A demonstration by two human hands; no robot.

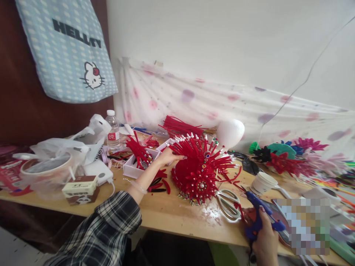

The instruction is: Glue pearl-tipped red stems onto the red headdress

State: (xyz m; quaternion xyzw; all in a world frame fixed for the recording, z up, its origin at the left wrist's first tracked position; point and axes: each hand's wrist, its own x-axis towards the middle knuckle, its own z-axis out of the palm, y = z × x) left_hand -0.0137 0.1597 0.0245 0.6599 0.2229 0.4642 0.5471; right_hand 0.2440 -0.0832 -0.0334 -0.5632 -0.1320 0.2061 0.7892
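A red headdress (181, 170) of fuzzy chenille stems, trimmed with white beads and coloured gems, stands on the wooden table. On its lower front is a red flower (202, 186) with a pearly centre. My left hand (167, 157) grips the headdress at its upper left edge, thumb on the near side and the other fingers partly hidden. In my right hand (264, 236) is a blue glue gun (254, 201), its nozzle pointing up and left toward the headdress without touching it. Scissors (235, 215) with pale handles lie between the headdress and the glue gun.
Behind stand a white foam head (230, 133) and a bundle of red stems (181, 126). At left are a white box (130, 170), a bottle (112, 129) and a small carton (80, 188). A paper cup (263, 183) and colourful flowers (285, 162) are at right.
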